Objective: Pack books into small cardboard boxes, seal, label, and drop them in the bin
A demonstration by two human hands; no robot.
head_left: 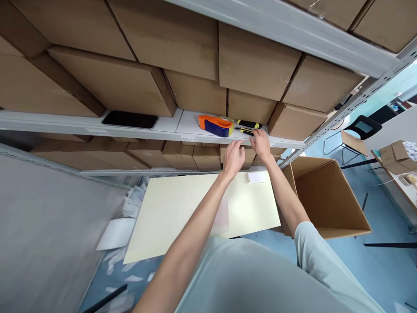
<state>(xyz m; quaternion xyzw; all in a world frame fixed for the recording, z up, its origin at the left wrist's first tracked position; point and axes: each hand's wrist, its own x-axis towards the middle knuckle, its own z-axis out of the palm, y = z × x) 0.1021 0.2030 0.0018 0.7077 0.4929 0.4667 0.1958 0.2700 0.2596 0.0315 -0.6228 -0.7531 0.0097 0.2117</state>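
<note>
My right hand [261, 144] is at the front edge of the grey shelf, its thumb and fingers apart. Its fingertips meet the end of a yellow-and-black utility knife [244, 130]; whether they touch it I cannot tell. A second yellow-and-black knife [248, 124] lies just behind. To their left sits an orange-and-blue tape dispenser [216, 126] with a yellow end. Just below the shelf edge, my left hand [233, 156] hangs with fingers bent and thumb apart, holding nothing that shows.
Brown cardboard boxes [182, 39] fill the shelves. A black phone [129, 119] lies left on the shelf. Below me is a cream board [182, 204] with a small white box [257, 177] on it. An open carton [325, 195] stands right; paper scraps [133, 202] litter the left floor.
</note>
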